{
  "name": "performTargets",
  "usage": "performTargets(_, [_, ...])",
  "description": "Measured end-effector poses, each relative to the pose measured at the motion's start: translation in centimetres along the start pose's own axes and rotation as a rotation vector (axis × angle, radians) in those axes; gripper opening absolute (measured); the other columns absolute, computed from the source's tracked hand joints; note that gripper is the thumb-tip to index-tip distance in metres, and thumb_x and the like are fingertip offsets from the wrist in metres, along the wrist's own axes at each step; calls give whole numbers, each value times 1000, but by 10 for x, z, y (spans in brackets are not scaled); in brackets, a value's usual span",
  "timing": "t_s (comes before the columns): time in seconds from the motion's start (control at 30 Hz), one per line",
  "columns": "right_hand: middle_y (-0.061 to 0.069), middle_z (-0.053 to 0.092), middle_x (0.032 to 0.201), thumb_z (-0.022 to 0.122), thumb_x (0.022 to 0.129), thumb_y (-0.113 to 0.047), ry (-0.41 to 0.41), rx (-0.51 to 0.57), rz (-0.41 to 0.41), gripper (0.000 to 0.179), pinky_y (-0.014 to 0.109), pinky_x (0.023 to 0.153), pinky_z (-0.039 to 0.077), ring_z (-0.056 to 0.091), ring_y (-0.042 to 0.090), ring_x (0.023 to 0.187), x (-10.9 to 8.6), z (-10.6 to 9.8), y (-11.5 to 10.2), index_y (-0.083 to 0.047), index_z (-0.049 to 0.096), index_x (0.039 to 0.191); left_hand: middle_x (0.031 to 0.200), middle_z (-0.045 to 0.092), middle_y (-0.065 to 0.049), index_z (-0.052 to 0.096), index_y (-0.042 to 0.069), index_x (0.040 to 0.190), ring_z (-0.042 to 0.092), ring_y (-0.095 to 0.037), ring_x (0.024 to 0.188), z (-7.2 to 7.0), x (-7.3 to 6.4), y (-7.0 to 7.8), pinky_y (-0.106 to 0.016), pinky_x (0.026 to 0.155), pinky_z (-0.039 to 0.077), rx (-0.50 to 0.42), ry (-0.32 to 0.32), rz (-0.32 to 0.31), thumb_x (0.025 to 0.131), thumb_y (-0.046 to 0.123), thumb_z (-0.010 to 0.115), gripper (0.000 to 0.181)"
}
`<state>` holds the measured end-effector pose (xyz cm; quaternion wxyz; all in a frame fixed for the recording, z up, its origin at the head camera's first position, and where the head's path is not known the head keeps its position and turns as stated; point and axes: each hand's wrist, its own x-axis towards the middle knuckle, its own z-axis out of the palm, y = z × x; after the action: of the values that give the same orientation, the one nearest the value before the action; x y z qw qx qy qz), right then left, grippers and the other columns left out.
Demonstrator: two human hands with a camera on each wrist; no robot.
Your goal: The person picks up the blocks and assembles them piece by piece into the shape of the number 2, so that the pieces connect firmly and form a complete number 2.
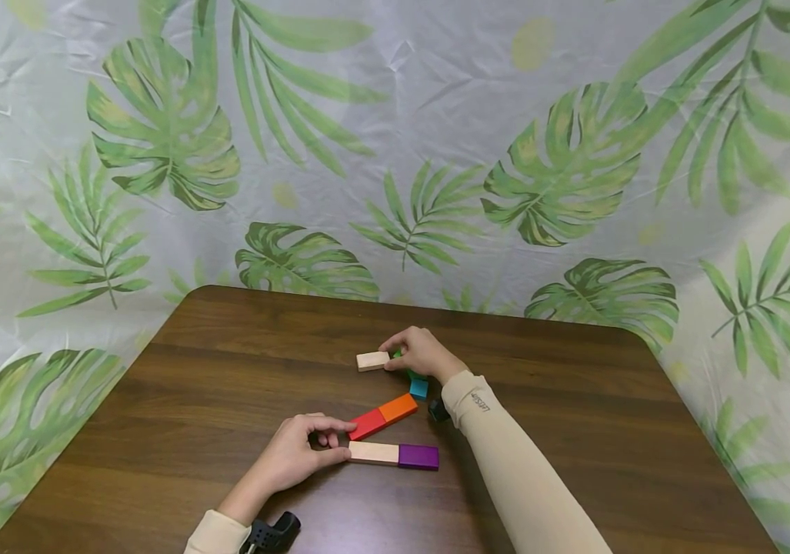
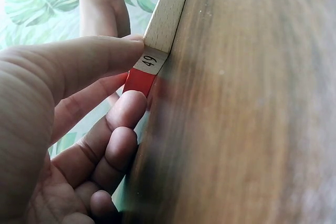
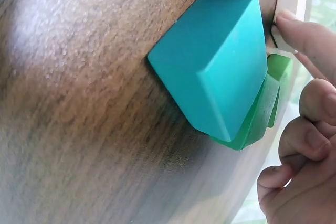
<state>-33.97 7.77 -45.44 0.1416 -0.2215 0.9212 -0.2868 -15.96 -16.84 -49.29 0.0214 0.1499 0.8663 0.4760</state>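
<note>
My left hand [image 1: 291, 455] has its thumb at the left end of a plain wooden block [image 1: 374, 453] and its index finger at a red block [image 1: 367, 424]. The plain block's end face reads "49" in the left wrist view. An orange block [image 1: 398, 409] continues the red one, and a purple block [image 1: 418, 457] continues the plain one. Farther back, my right hand [image 1: 425, 354] pinches a second plain wooden block [image 1: 371, 361] between thumb and index finger. Green pieces [image 3: 257, 114], partly hidden in the head view, lie by that hand, beside a blue block [image 3: 215, 61].
All the blocks lie on a brown wooden table [image 1: 256, 346] with rounded far corners. Behind it hangs a leaf-patterned cloth [image 1: 436, 100]. A black wrist device [image 1: 273, 532] is by the left cuff, and another [image 1: 438, 410] is by the right.
</note>
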Motion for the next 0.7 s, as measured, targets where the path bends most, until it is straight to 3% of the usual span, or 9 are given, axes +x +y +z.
performTargets(0.07, [-4, 39, 57, 84, 95, -20, 0, 1, -1, 33, 24, 57, 30, 30, 12, 54, 1, 0, 0, -15, 80, 127, 82, 66, 10, 85, 24, 115, 57, -4, 79, 0, 0, 0, -21, 72, 44, 0, 0, 1, 86, 25, 91, 29])
performTargets(0.2, [-5, 35, 56, 82, 97, -19, 7, 8, -11, 33, 24, 56, 30, 28, 11, 52, 1, 0, 1, -15, 79, 129, 82, 66, 10, 85, 24, 115, 57, -4, 79, 0, 0, 0, -21, 73, 45, 1, 0, 6, 86, 25, 91, 29])
performTargets(0.7, [-4, 40, 61, 80, 98, -17, 34, -8, -30, 30, 23, 56, 30, 33, 11, 54, 0, 1, 2, -14, 80, 128, 82, 66, 10, 85, 23, 114, 56, -5, 79, 0, 0, 0, -21, 72, 44, 0, -3, -1, 86, 24, 91, 29])
